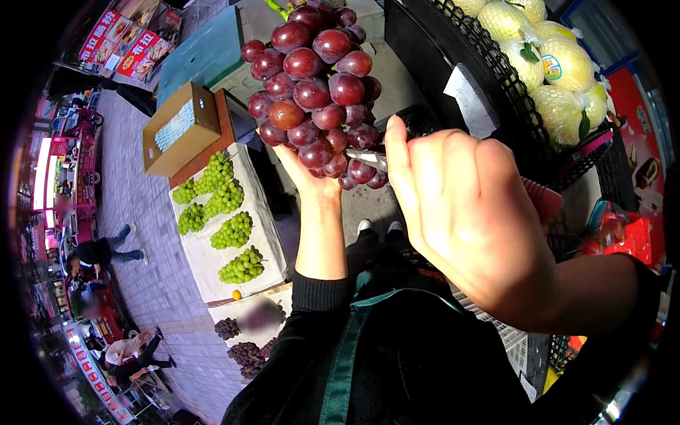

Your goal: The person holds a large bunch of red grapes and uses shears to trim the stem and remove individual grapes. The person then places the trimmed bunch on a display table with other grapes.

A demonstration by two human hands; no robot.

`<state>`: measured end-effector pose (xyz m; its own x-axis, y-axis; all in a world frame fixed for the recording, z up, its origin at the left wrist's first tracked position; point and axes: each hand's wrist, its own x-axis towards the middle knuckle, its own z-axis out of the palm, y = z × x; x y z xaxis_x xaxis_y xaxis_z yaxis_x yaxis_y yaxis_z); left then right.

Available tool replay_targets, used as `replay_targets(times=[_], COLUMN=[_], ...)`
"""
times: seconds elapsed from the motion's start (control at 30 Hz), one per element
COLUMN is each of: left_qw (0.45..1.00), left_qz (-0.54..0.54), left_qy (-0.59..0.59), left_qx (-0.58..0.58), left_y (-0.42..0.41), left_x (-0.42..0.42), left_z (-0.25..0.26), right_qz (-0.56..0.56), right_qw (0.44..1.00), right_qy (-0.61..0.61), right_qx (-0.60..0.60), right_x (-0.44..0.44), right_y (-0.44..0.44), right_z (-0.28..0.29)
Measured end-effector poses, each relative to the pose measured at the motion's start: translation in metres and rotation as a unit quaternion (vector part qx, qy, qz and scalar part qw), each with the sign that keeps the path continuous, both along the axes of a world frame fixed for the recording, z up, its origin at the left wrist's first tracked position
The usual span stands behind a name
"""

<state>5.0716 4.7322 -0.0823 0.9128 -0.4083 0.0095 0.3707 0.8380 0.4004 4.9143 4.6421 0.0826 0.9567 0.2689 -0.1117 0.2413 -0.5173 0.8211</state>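
A large bunch of red grapes [319, 90] fills the upper middle, its green stem at the top edge. My left hand [313, 180] is behind the bunch's lower part and supports it; most of its fingers are hidden by the grapes. One orange-brown grape [286, 114] stands out among the dark red ones. From the right, my right hand [467, 202] grips a metal-bladed tool [367, 158], which looks like scissors or snips. The tip of the blade reaches in among the lower grapes. The handles are hidden inside the fist.
Green grape bunches [231, 230] lie on a white cloth [265, 212] at left, beside a cardboard box [183, 130]. Dark grapes [247, 355] are lower down. Net-wrapped yellow fruit [566, 61] fills a black crate [512, 74] at right. People [109, 249] are on the paving.
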Motion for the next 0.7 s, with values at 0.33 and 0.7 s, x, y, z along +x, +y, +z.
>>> replay_targets(times=[0.33,0.7], left_qw=[1.0,0.999], left_qz=[0.003,0.025], left_qy=[-0.004,0.008], left_qx=[0.023,0.03], left_y=[-0.002,-0.02], left_x=[-0.003,-0.006], left_z=[0.001,0.007], right_qz=[0.009,0.047], right_qw=[1.0,0.988], right_qy=[0.015,-0.101], right_qx=[-0.017,0.109], right_x=[0.005,-0.011], right_y=[-0.009,-0.049], right_z=[0.005,0.012])
